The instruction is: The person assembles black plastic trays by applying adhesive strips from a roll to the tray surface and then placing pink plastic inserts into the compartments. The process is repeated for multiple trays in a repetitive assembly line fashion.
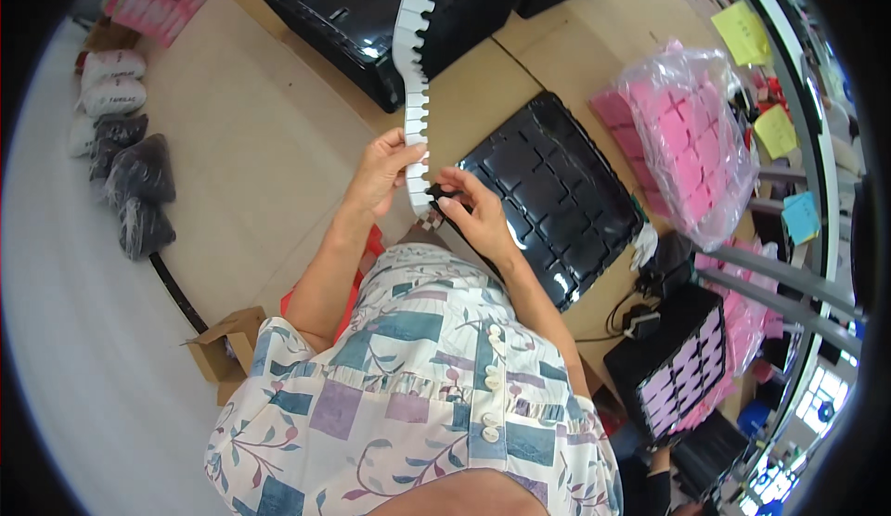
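A long white strip (415, 98) with square notches along one edge runs from the top of the view down to my hands and bends partway. My left hand (382, 173) pinches it between thumb and fingers near its lower end. Close by the strip's lower end is my right hand (475, 217), its thumb and fingers drawn together around something small and dark that I cannot make out. Right of that hand lies a glossy black molded tray (557, 191) with cross-shaped slots, on the brown table (478, 89).
Stacked black trays (371, 43) stand at the far side. Pink slotted pieces in clear plastic (687, 135) lie at the right, near a white glove (643, 245) and a black tray with pink cells (682, 367). Dark bags (139, 177) and a cardboard box (227, 349) are at the left.
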`<state>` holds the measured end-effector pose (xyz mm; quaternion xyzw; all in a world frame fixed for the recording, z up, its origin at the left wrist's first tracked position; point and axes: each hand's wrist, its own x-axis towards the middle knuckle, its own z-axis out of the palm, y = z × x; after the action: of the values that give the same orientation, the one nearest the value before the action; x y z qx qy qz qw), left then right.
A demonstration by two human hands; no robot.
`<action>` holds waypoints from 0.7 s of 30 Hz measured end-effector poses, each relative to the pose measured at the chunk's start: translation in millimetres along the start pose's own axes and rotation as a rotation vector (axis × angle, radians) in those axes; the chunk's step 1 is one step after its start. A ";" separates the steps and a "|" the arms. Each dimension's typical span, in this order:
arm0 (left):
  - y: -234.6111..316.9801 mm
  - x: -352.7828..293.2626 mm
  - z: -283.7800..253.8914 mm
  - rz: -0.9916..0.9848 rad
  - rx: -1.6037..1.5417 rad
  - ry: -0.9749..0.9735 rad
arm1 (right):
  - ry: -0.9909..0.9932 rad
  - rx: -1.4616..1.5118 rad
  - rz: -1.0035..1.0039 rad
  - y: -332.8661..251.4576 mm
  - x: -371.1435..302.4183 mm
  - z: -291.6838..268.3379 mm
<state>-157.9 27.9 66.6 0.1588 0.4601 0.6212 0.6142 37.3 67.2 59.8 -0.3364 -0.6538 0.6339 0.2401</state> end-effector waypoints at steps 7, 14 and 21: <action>-15.7 5.4 41.1 0.143 -0.042 0.054 | 0.042 0.411 0.170 -7.3 -8.9 -13.0; -26.4 6.3 48.3 0.114 0.009 0.095 | 0.171 0.409 0.134 -18.7 -16.7 -17.6; -31.3 -9.8 45.4 -0.123 0.240 -0.172 | 0.222 0.404 0.183 -9.2 -20.3 -29.5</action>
<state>-102.0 30.5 70.0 0.2554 0.4854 0.5071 0.6648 71.2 72.1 73.6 -0.4070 -0.4501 0.7299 0.3147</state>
